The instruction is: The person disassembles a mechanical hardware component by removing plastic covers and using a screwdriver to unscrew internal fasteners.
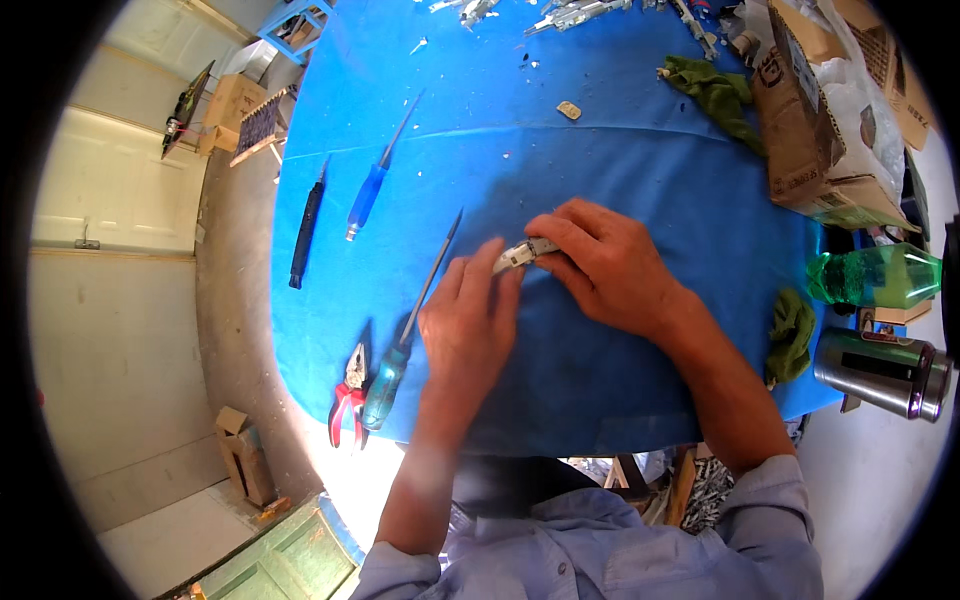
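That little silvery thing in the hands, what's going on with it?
A person is working over a table covered in blue cloth. The right hand grips one end of a small, silvery-grey, metal-looking piece, and the left hand has its fingers at the other end. Off to the left, red-handled pliers lie beside a long teal-handled screwdriver, not in use right now. More silvery-grey pieces lie near the far side.

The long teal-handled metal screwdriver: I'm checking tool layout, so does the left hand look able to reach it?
Probably yes: the screwdriver lies close beside the left hand, with nothing visible between them, though that hand's fingers are at the small silvery metal part.
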